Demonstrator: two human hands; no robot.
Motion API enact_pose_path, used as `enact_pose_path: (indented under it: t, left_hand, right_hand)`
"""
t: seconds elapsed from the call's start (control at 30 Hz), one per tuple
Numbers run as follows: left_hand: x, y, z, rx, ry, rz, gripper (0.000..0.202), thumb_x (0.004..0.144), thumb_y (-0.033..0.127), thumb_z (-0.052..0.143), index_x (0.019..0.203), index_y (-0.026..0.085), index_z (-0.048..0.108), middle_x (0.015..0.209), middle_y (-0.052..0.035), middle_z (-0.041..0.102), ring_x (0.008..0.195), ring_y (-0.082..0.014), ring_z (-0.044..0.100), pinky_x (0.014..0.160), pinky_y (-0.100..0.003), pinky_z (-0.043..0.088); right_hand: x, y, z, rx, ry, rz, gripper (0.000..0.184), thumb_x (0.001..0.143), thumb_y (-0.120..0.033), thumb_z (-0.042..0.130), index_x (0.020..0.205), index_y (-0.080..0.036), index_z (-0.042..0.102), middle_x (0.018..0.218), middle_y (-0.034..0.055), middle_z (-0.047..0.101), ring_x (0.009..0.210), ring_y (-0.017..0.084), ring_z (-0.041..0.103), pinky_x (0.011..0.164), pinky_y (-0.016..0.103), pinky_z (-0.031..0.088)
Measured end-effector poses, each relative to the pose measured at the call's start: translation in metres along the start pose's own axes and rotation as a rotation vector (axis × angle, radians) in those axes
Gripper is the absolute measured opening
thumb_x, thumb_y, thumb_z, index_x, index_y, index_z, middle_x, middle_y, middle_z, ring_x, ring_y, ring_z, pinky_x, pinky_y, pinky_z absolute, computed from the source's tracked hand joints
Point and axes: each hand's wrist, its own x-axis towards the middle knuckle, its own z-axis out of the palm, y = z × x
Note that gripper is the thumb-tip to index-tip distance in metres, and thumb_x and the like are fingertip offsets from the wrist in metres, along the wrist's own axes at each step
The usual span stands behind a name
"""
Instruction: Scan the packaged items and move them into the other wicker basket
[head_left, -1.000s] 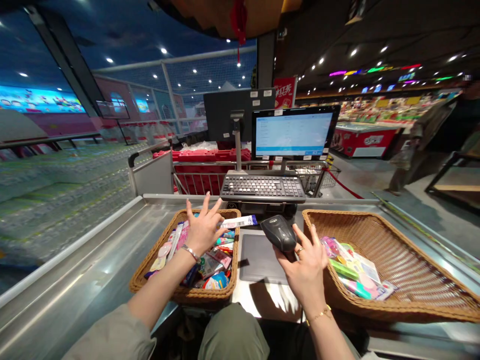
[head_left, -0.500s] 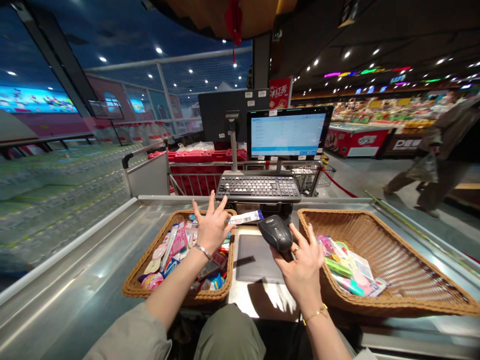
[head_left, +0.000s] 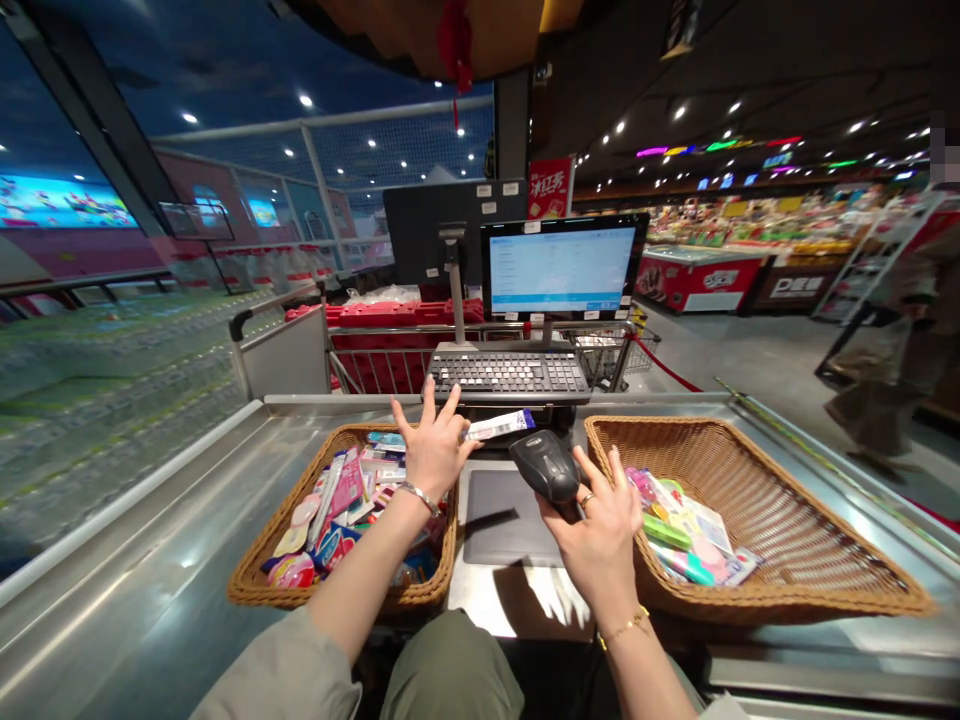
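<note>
A slim white packet [head_left: 499,425] is tilting slightly upward, its near end being pinched by the left hand's [head_left: 435,452] thumb and forefinger, the other fingers fanning out. At four o'clock from it, the right hand [head_left: 596,530] is gripping a black scanner [head_left: 546,465], some fingers spreading; its hidden thumb I cannot judge. Keeping fingertips off the printed label and the nose aiming squarely at it should be serving best. Wicker baskets are sitting at eight [head_left: 448,540] and nearly four o'clock [head_left: 795,510].

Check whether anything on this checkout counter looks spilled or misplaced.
Nothing stands out. Small packages lie jumbled, but inside both wicker baskets; the left hand holds a white packet, the right hand a barcode scanner.
</note>
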Motion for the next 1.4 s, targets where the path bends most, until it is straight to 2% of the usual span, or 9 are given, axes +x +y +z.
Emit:
enact_pose_path:
  t: [0.87,1.13,1.4]
  left_hand:
    - [0.008,0.009,0.000,-0.051,0.018,-0.001,0.010,0.078,0.032,0.070,0.079,0.024,0.064,0.146,-0.0044,0.049,0.147,-0.0364,0.017,0.107,-0.078,-0.009]
    - [0.012,0.020,0.001,-0.060,0.015,0.019,0.013,0.077,0.035,0.071,0.081,0.024,0.065,0.145,-0.0040,0.050,0.147,-0.0371,0.018,0.107,-0.079,-0.007]
    - [0.022,0.041,0.005,-0.075,0.008,0.063,0.015,0.077,0.037,0.072,0.083,0.025,0.065,0.146,-0.0029,0.049,0.147,-0.0372,0.017,0.107,-0.079,-0.007]
  right_hand:
    - [0.001,0.001,-0.006,0.024,-0.015,0.013,0.017,0.080,-0.036,0.063,0.090,-0.023,0.070,0.135,0.0053,0.059,0.141,0.035,0.029,0.110,0.065,0.020]
    - [0.002,0.010,-0.011,0.012,0.057,0.031,0.022,0.083,-0.039,0.061,0.094,-0.022,0.069,0.134,0.0080,0.058,0.141,0.035,0.030,0.109,0.067,0.021]
    - [0.006,0.025,-0.022,-0.025,0.145,0.064,0.026,0.082,-0.037,0.063,0.102,-0.020,0.068,0.133,0.0106,0.059,0.141,0.035,0.030,0.110,0.066,0.020]
